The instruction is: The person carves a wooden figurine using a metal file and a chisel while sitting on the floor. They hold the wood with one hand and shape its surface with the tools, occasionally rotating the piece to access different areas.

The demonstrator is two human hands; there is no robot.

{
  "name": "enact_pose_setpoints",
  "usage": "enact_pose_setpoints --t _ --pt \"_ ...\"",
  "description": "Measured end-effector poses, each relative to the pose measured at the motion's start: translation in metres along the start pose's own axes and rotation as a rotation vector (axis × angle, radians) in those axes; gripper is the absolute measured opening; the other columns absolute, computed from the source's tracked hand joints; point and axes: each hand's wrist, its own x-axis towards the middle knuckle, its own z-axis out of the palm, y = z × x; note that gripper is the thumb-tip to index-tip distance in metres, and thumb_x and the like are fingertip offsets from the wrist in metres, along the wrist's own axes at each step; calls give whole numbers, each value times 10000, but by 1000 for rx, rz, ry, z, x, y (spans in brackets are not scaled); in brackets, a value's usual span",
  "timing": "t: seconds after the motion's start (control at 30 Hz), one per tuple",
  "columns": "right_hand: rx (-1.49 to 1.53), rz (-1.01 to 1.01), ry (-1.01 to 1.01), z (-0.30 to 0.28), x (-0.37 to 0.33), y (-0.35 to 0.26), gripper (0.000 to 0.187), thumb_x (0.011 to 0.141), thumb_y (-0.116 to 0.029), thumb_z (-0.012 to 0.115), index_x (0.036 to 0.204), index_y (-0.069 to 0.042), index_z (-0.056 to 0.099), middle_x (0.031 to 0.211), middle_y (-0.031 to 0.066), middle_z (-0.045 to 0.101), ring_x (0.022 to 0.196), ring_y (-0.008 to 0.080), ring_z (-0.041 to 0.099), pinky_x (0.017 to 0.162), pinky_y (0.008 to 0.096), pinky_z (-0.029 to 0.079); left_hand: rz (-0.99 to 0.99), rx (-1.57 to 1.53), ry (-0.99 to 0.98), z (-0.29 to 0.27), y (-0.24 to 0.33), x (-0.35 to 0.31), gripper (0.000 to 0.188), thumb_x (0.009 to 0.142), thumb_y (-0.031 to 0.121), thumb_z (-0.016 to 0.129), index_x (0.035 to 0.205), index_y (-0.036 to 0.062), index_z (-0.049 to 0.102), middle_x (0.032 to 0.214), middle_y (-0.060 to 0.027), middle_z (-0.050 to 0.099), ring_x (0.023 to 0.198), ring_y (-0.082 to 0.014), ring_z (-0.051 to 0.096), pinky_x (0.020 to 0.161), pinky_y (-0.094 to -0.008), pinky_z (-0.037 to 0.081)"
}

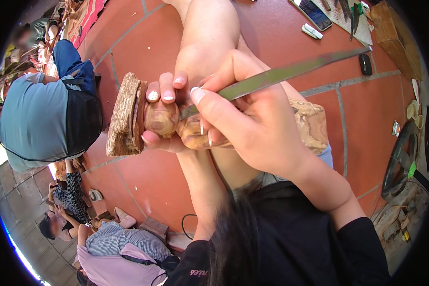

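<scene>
A carved wooden figure [161, 120] lies crosswise over my bare legs. It has a rough bark-covered end [125, 114] at the left, a smooth rounded knob beside it, and a squared block [312, 125] at the right. My left hand [167, 86] is wrapped around the rounded knob, thumb on the near side and fingertips on the far side. In my right hand [260, 119] is a long flat metal file [291, 71], greenish grey, pinched between thumb and fingers. Its lower end touches the groove by the knob; the other end points to the upper right. My right hand hides the figure's middle.
Red floor tiles surround me. At the upper right lie a phone [314, 14], a white marker [311, 32], a small black case [365, 64] and a wooden box [391, 38]. A person in a blue-grey shirt [38, 114] sits at the left; other people [121, 248] sit lower left.
</scene>
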Motion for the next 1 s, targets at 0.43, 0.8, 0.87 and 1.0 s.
enact_pose_setpoints --t 0.43,0.8,0.87,1.0 --pt "405 154 17 0 -2 0 103 927 -27 547 891 -6 453 664 64 576 541 96 555 618 201 473 35 -18 96 5 -6 0 595 769 519 696 1153 119 482 1306 -99 350 1327 -293 297 1054 -619 345" --pt "-249 -237 42 -3 -35 6 184 807 66 654 914 0 519 828 101 612 696 114 591 641 243 470 -91 4 -104 -1 -1 6 560 678 416 829 1096 187 537 1259 -20 342 1194 -204 342 1024 -493 284" --pt "-416 -392 37 -3 -34 10 203 763 73 687 893 -9 553 802 101 617 665 149 598 627 264 456 -98 5 -122 -4 2 3 549 681 413 828 1094 191 542 1263 -17 344 1198 -202 339 1020 -491 288" --pt "-547 -482 52 0 -35 9 228 711 60 721 866 -44 592 773 57 626 607 167 584 589 281 371 -83 30 -106 -4 5 2 530 687 404 828 1085 189 553 1262 -12 358 1200 -201 347 1015 -479 292"
